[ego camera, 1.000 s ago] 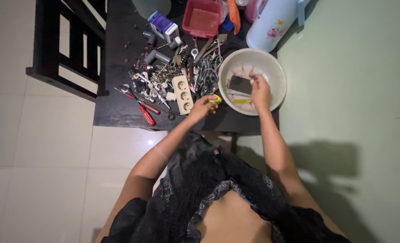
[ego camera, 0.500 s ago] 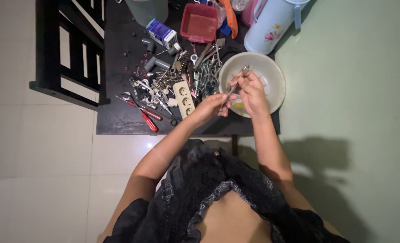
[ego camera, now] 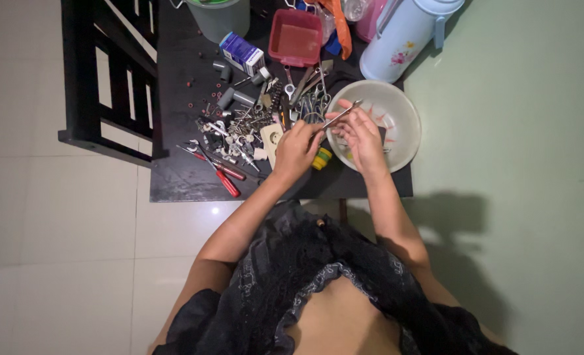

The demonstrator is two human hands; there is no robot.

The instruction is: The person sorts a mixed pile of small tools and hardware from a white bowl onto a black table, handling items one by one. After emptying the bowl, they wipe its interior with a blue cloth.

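Note:
My left hand [ego camera: 296, 148] grips the lower end of a thin metal pincer-like tool [ego camera: 345, 112]. The tool slants up to the right over the white bowl [ego camera: 405, 108]. My right hand [ego camera: 362, 136] is over the bowl's near left side, fingers pinched on the tool's middle. A small yellow and green roll [ego camera: 321, 158] lies on the black table [ego camera: 180, 181] between my hands, beside the bowl. A white socket strip [ego camera: 271, 135] is partly hidden under my left hand. What lies in the bowl is mostly covered by my right hand.
A heap of small metal parts [ego camera: 239, 125] and red-handled screwdrivers [ego camera: 229, 184] lies left of my hands. At the back stand a red tub [ego camera: 294, 36], a blue and white box [ego camera: 243, 52], a grey bucket [ego camera: 219, 16] and a light blue jug [ego camera: 400, 39]. A dark chair [ego camera: 101, 98] stands left.
My right hand lifted the thin metal tool out of the bowl. My left hand set down the yellow and green roll and took the tool's lower end.

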